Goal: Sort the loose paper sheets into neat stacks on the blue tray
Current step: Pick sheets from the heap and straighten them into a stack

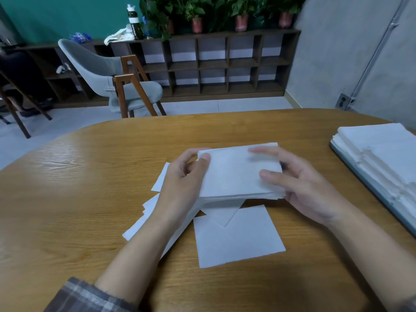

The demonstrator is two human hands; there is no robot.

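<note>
- Counter: oval top in varnished wood grain, with a glossy patch at far left. Judged slick, so paper should slide on it readily.
- Loose sheets: white rectangles fanned askew on the counter, partly hidden under the left forearm. They are thin and limp. They look best gathered by sliding an edge off the pile, since pinching the flat middle would crease them.
- Left hand: the grip is closed on the gathered stack, thumb flat on the top sheet near its left corner and fingers curled round that edge.
- Gathered stack: held mid-counter just above the loose sheets. It is many sheets thick, with near-side edges roughly flush and the top sheet matte. Judged light, but prone to shearing sideways (sheets slip over one another), so support at both short edges seems wise.
- Single sheet: lies flat on the counter below the stack, with one corner of another sheet overlapping its upper edge.
- Right hand: the grip is released. Fingers are spread and nearly straight at the stack's right edge, the thumb rests on the top sheet, and the forefinger is blurred. Whether the lower fingers reach under the stack is hidden.
- Blue tray: sits at the right counter edge, well apart from the hands, with only its thin blue-grey rim visible. The tray stacks on it are white with stepped, slightly ragged edges.
</note>
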